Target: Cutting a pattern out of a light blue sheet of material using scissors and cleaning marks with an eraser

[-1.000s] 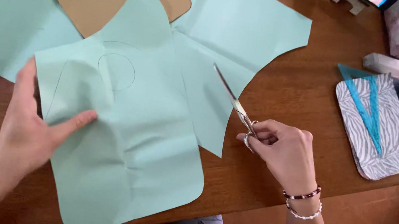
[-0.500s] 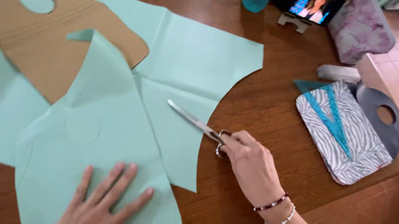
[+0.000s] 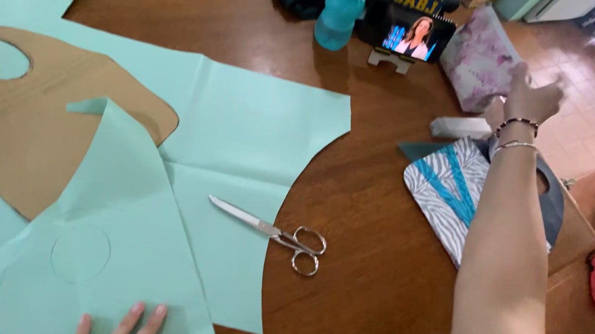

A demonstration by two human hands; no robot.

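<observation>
Scissors (image 3: 271, 234) let go since half a second ago, now lying blades shut on the table (image 3: 373, 220) at the mint sheet's (image 3: 256, 132) edge. Right hand (image 3: 532, 97) lifted toward two o'clock, blurred, fingers loosely apart, empty. Left hand (image 3: 130, 325) cut off at six o'clock, fingers spread flat on the sheet.

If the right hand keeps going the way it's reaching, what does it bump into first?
Probably the pink flowered fabric pouch: the right hand reaches up and away from the person, just right of it. Depth is unclear, so it might pass above.
</observation>
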